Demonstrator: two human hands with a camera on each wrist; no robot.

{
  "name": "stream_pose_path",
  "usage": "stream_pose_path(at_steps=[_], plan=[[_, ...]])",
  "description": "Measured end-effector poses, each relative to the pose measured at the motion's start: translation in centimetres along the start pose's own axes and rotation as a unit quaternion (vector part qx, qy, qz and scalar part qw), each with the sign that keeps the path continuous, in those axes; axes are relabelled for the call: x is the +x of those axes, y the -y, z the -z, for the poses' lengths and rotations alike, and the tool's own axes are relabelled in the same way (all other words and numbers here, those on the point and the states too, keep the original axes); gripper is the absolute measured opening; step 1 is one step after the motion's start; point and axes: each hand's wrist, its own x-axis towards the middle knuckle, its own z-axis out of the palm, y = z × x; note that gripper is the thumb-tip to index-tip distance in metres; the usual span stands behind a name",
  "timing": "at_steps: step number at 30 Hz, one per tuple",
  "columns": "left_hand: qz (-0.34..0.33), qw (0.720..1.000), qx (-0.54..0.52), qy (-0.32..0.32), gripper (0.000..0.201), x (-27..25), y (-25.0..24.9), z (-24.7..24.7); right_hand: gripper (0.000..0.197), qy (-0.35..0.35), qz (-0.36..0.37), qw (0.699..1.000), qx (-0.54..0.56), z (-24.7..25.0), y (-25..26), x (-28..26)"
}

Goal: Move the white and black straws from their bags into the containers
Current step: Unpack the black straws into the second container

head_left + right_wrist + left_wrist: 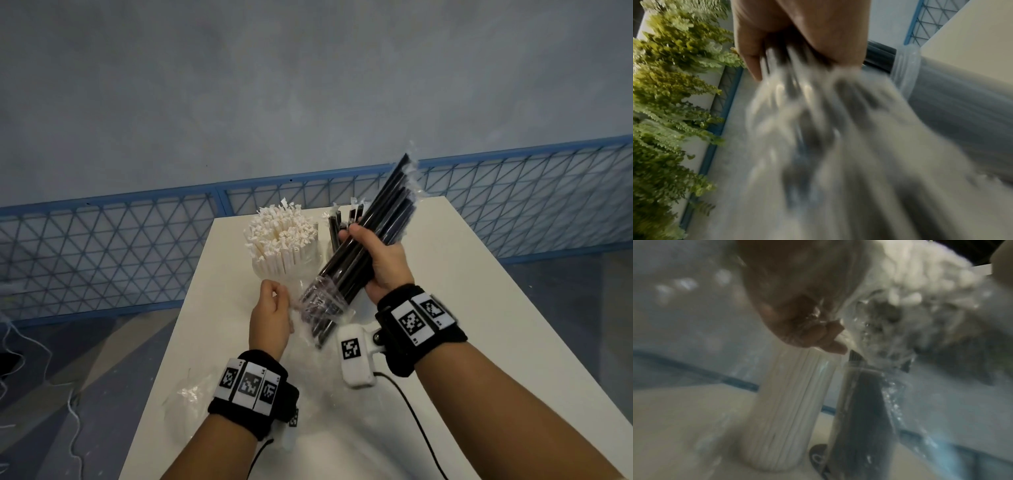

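My right hand (pixel 371 257) grips a bundle of black straws (pixel 383 219), tilted up to the right above the table (pixel 479 308). The bundle's lower end still sits in a clear plastic bag (pixel 320 305). My left hand (pixel 272 311) pinches the edge of that bag, seen close as curled fingers (pixel 830 337) on clear film. A clear container packed with white wrapped straws (pixel 281 240) stands behind my left hand. Beside it a second container (pixel 337 233) holds a few black straws. In the right wrist view the hand (pixel 797 40) and the black straws (pixel 807 129) are blurred.
A crumpled empty clear bag (pixel 191 394) lies at the table's front left. A blue mesh fence (pixel 102 246) runs behind the table below a grey wall. Green foliage (pixel 663 97) shows in the right wrist view. A black cable (pixel 407 404) trails from my right wrist.
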Motion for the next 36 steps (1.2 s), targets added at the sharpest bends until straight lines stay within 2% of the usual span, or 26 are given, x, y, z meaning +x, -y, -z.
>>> stream_pose_path(at_steps=[3, 9, 11, 13, 16, 20, 27, 31, 36], plan=[[0.044, 0.997, -0.048, -0.03, 0.02, 0.0, 0.6, 0.2, 0.009, -0.033, 0.039, 0.998, 0.037, -0.1, 2.1, 0.7], [0.128, 0.979, -0.139, -0.08, 0.026, 0.0, 0.9, 0.7, 0.036, -0.102, 0.143, 0.984, 0.031, -0.3, 5.0, 2.0], [0.139, 0.975, -0.15, -0.089, 0.025, 0.1, 0.9, 0.9, 0.038, -0.11, 0.188, 0.976, -0.026, -0.7, 6.0, 2.2], [0.151, 0.97, -0.163, -0.1, 0.023, 0.2, 0.7, 0.9, 0.031, -0.112, 0.237, 0.958, -0.116, -1.1, 6.6, 2.1], [0.148, 0.966, -0.184, -0.105, 0.016, 0.4, 0.2, 0.9, 0.038, -0.097, 0.279, 0.93, -0.218, -1.5, 5.7, 1.9], [0.131, 0.967, -0.203, -0.077, 0.015, 0.1, -0.7, 0.6, 0.04, -0.088, 0.277, 0.925, -0.243, -1.8, 4.2, 2.1], [0.129, 0.962, -0.228, -0.076, 0.014, 0.0, -1.4, 0.4, 0.038, -0.05, 0.322, 0.91, -0.256, -3.1, 5.6, 2.7], [0.121, 0.962, -0.235, -0.071, 0.013, 0.6, -2.1, -0.5, 0.037, -0.06, 0.267, 0.919, -0.283, -1.7, 2.7, 3.9], [0.109, 0.957, -0.256, -0.076, 0.018, 1.2, -2.9, -1.3, 0.037, -0.039, 0.172, 0.913, -0.367, 0.5, -0.6, 4.8]])
